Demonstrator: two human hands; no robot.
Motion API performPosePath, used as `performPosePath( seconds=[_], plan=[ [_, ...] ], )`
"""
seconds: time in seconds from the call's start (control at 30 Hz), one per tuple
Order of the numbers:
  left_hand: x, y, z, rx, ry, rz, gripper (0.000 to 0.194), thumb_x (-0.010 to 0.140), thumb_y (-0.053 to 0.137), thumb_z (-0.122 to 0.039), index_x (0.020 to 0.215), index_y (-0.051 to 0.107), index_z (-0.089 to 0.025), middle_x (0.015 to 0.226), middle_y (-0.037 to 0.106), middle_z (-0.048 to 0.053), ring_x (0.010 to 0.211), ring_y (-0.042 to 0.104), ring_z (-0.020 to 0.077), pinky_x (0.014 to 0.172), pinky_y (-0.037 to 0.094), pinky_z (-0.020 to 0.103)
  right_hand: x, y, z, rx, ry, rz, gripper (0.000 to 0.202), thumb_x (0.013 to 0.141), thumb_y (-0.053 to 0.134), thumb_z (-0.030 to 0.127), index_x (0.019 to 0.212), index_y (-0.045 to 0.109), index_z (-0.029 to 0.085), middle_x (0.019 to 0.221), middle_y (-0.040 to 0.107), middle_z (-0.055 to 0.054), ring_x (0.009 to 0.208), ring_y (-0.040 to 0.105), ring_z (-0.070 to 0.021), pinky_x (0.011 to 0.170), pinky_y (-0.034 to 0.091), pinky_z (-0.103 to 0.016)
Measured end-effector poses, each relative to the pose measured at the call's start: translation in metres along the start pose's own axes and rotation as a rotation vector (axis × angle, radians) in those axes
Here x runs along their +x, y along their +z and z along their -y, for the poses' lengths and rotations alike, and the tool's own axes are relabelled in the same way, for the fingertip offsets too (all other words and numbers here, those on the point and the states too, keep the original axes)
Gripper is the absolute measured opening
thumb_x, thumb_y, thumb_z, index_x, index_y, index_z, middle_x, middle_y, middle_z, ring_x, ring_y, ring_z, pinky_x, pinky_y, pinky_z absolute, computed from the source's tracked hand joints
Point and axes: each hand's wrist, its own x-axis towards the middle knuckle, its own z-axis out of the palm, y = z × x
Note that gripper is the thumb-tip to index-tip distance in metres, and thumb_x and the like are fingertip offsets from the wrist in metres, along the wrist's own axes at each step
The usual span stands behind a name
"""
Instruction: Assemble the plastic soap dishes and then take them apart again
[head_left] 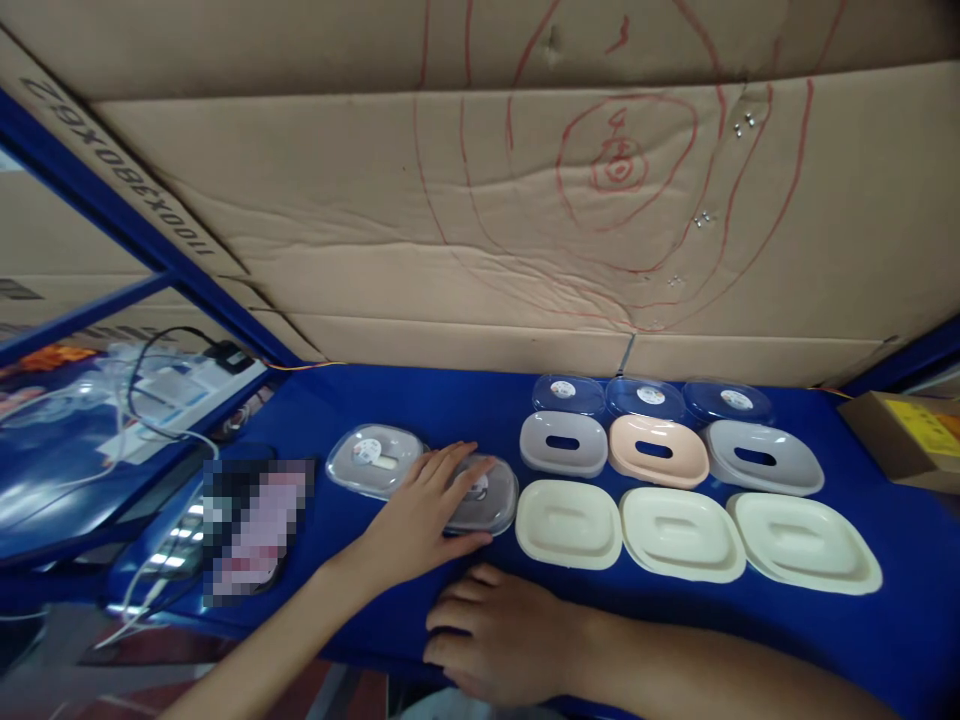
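Note:
My left hand [427,505] lies over a grey lidded soap box [491,500], its fingers across the top and its thumb along the near side. Left of it sits another soap box [375,460] with a clear lid and a round sticker. My right hand [499,635] rests by the table's front edge, its fingers curled and nothing visible in them. To the right are three cream soap box bases [570,555]. Behind them stand slotted trays, two grey [536,455] and one peach [660,468]. Three clear lids [645,398] form the back row.
A blurred, pixelated phone-like object [259,530] lies left on the blue table [315,545]. Cables and a white power strip [187,405] are further left. A cardboard wall [360,200] with red rings closes off the back. A cardboard box [885,430] stands right.

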Motion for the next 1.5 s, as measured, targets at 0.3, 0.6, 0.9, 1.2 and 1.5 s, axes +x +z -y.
performPosePath(
  seconds=[0.3,0.6,0.9,1.2,1.5],
  plan=[
    [0.047,-0.002,0.016,0.099,-0.099,0.021,0.078,0.099,0.070,-0.060,0.165,0.043,-0.029,0.160,0.047,0.019,0.148,0.045,0.0389,0.118,0.038,0.059,0.002,-0.003,0.002,0.009,0.002,0.027,0.017,0.108,0.057,0.035,0.108,0.065,0.021,0.114,0.073,0.000,0.103,0.060,-0.0174,0.089,0.040,-0.033],
    [-0.013,-0.002,0.020,0.213,-0.342,-0.145,0.080,0.105,0.053,-0.067,0.172,0.029,-0.031,0.173,0.032,0.020,0.159,0.032,0.0443,0.123,0.025,0.073,0.001,-0.002,-0.001,0.009,-0.035,-0.017,0.018,0.109,0.059,0.037,0.106,0.064,0.021,0.109,0.073,0.001,0.102,0.059,-0.0176,0.088,0.041,-0.033],
    [0.010,0.031,0.042,0.315,-0.469,-0.141,0.074,0.104,0.059,-0.062,0.168,0.041,-0.030,0.174,0.035,0.017,0.160,0.029,0.0495,0.123,0.013,0.080,-0.002,0.007,-0.002,0.027,-0.025,-0.011,0.016,0.106,0.062,0.036,0.109,0.063,0.020,0.114,0.072,-0.001,0.104,0.058,-0.0191,0.090,0.039,-0.035],
    [0.060,0.035,0.104,0.276,-0.523,-0.227,0.076,0.104,0.053,-0.067,0.166,0.044,-0.023,0.173,0.033,0.022,0.161,0.026,0.0492,0.121,0.010,0.083,0.002,0.001,-0.002,0.005,-0.037,-0.011,0.017,0.107,0.061,0.038,0.108,0.064,0.021,0.112,0.073,0.001,0.103,0.060,-0.0176,0.089,0.041,-0.034],
    [0.082,0.036,0.132,0.152,-0.439,-0.266,0.078,0.102,0.051,-0.071,0.159,0.049,-0.018,0.172,0.031,0.026,0.159,0.029,0.0477,0.122,0.001,0.081,0.001,0.009,-0.010,-0.052,-0.096,-0.065,0.024,0.111,0.056,0.044,0.110,0.065,0.022,0.121,0.073,0.002,0.104,0.061,-0.0162,0.087,0.043,-0.033]
  ],
)
